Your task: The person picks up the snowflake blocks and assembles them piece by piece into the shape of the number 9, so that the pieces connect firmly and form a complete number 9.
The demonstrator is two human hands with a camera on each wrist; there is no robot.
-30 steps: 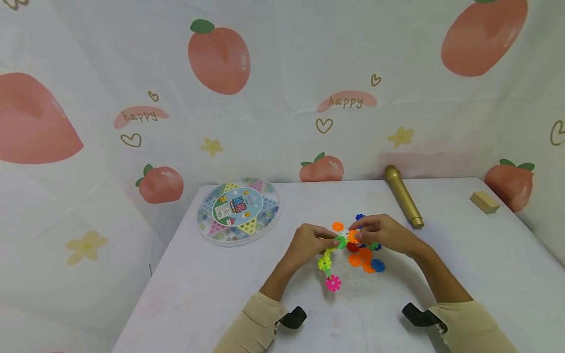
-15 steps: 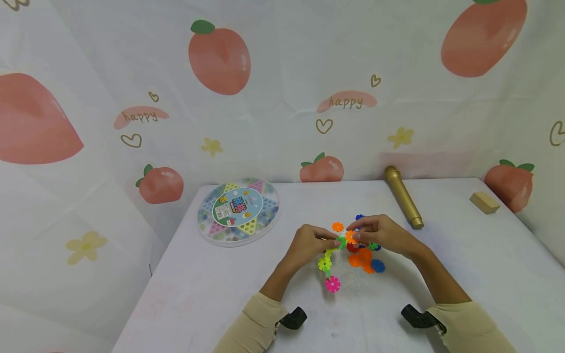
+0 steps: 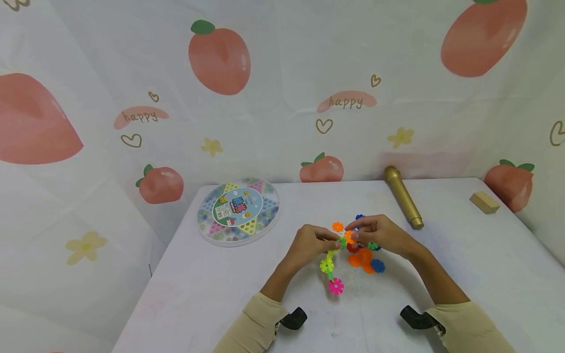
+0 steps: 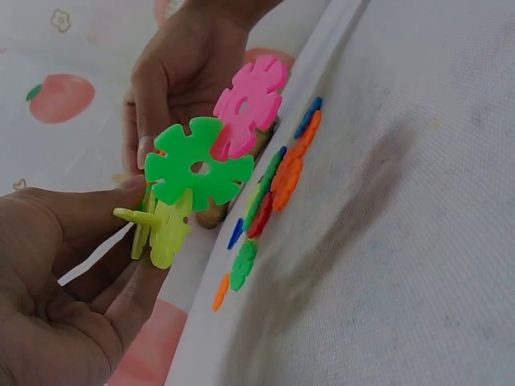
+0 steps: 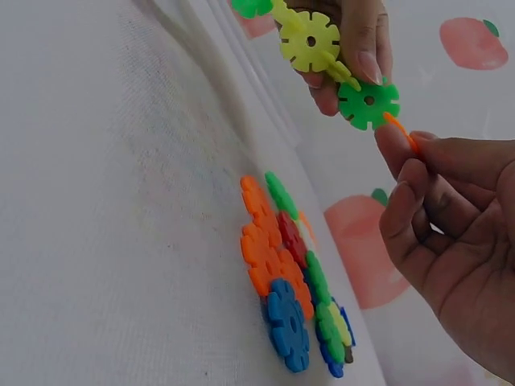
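Observation:
A short chain of notched snowflake discs hangs from my left hand (image 3: 310, 246), which pinches its upper end. In the right wrist view that end is a green disc (image 5: 354, 106), joined to a yellow disc (image 5: 298, 48). Lower down, another green disc (image 4: 173, 165) leads to a pink disc (image 4: 265, 84) at the chain's far end. My right hand (image 3: 384, 234) pinches an orange disc (image 5: 402, 133) between thumb and fingertip, its edge meeting the rim of the green disc. Loose discs lie beneath the hands, among them orange (image 5: 261, 249), blue (image 5: 279, 322) and red (image 5: 291, 235) ones.
On the white table (image 3: 198, 299), a round Chinese checkers box (image 3: 265, 215) lies at the back left. A gold microphone (image 3: 403, 198) is at the back right, with a small wooden block (image 3: 484, 202) farther right. A printed cloth (image 3: 273, 122) hangs behind.
My right hand has shifted slightly left with the orange disc, toward the green one. The lower chain with the pink disc has swung a little right and nearer. The loose discs stay put.

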